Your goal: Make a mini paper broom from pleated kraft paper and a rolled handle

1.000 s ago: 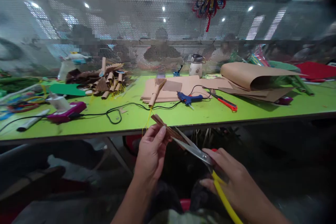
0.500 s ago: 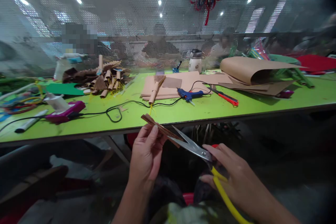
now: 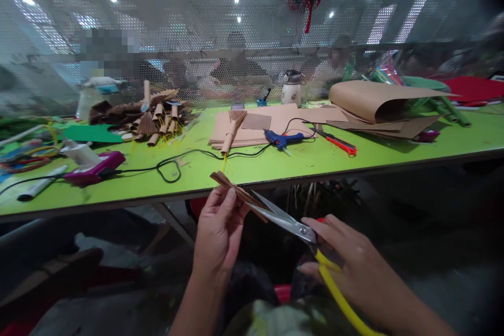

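My left hand (image 3: 221, 226) pinches a bundle of pleated brown paper (image 3: 222, 178) between thumb and fingers, just off the table's front edge. Wrapped round the yellow handles of a pair of scissors (image 3: 289, 223) is my right hand (image 3: 346, 252). The scissors' blades are slightly apart and lie around the right end of the pleated paper. Beyond my hands, a rolled paper piece with a fanned top and yellow string (image 3: 232, 134) rests on flat brown sheets (image 3: 289, 114). A blue glue gun (image 3: 285, 139) lies beside those sheets.
On the green table (image 3: 205, 176) stand a heap of rolled paper pieces (image 3: 157, 115), a purple power strip (image 3: 94, 168) with a black cord, a red utility knife (image 3: 342, 144), a bottle (image 3: 291, 87) and a large curled brown sheet (image 3: 366, 95). Behind is a perforated metal screen (image 3: 189, 21).
The scissors' blades have closed somewhat on the pleated paper. My left hand stays in almost the same place, and the view has shifted slightly.
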The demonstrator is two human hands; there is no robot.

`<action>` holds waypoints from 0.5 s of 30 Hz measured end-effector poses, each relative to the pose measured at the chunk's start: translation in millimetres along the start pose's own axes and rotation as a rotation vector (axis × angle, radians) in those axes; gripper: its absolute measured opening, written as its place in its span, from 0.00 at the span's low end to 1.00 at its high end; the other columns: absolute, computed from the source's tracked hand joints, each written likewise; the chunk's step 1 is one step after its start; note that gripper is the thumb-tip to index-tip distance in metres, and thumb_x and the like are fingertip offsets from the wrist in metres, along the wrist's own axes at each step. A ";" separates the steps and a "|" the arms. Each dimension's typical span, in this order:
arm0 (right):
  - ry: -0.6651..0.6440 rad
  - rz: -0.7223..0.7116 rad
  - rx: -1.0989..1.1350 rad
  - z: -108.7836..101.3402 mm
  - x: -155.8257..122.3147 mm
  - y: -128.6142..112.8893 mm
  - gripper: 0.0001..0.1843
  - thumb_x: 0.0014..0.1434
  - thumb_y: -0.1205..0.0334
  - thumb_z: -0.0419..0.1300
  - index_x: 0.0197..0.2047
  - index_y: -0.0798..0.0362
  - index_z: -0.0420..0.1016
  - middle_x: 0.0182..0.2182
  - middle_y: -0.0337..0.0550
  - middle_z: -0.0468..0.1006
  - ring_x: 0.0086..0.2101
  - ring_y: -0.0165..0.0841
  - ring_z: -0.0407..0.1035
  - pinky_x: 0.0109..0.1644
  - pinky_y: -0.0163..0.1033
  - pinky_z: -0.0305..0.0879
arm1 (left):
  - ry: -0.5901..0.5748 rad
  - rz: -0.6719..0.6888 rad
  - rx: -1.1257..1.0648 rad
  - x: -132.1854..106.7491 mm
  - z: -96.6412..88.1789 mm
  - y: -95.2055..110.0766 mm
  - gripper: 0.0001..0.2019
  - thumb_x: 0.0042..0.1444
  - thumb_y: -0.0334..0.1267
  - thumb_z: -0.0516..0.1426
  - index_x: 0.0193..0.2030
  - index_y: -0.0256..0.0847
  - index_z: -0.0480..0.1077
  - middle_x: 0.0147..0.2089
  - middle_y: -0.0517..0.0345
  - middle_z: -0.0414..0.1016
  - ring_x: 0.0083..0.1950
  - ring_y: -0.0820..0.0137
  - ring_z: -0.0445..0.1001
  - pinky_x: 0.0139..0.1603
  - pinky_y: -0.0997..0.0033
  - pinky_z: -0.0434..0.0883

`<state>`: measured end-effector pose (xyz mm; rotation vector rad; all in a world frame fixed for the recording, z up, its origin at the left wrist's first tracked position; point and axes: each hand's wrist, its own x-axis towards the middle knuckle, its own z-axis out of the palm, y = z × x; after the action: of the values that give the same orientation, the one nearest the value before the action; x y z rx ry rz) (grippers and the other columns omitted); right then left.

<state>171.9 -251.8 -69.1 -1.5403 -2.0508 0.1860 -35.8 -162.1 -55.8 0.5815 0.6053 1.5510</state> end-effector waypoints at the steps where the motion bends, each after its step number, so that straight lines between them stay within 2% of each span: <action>1: -0.004 0.001 -0.001 0.2 -0.1 0.1 0.29 0.52 0.52 0.67 0.55 0.50 0.70 0.39 0.47 0.76 0.38 0.38 0.73 0.40 0.40 0.74 | -0.002 0.004 -0.003 0.3 -0.8 -0.6 0.11 0.44 0.30 0.68 0.36 0.39 0.75 0.33 0.62 0.78 0.34 0.77 0.76 0.37 0.80 0.75; 7: -0.003 -0.009 -0.016 1.4 -1.6 -0.1 0.29 0.51 0.48 0.67 0.55 0.50 0.70 0.41 0.49 0.76 0.40 0.40 0.74 0.39 0.39 0.74 | -0.010 0.040 0.001 -0.7 -5.3 -1.9 0.07 0.48 0.30 0.66 0.35 0.40 0.75 0.34 0.61 0.78 0.35 0.77 0.76 0.40 0.78 0.76; 15: 0.007 -0.013 0.000 2.6 -2.4 -0.8 0.29 0.50 0.49 0.68 0.54 0.49 0.71 0.39 0.47 0.77 0.39 0.39 0.74 0.39 0.38 0.74 | -0.002 0.066 0.017 -2.7 -6.2 -1.1 0.09 0.46 0.30 0.67 0.35 0.41 0.75 0.33 0.62 0.78 0.35 0.75 0.77 0.40 0.76 0.76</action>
<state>170.3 -253.7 -71.7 -1.5250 -2.0548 0.1754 -39.0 -165.0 -61.0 0.6215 0.6034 1.6083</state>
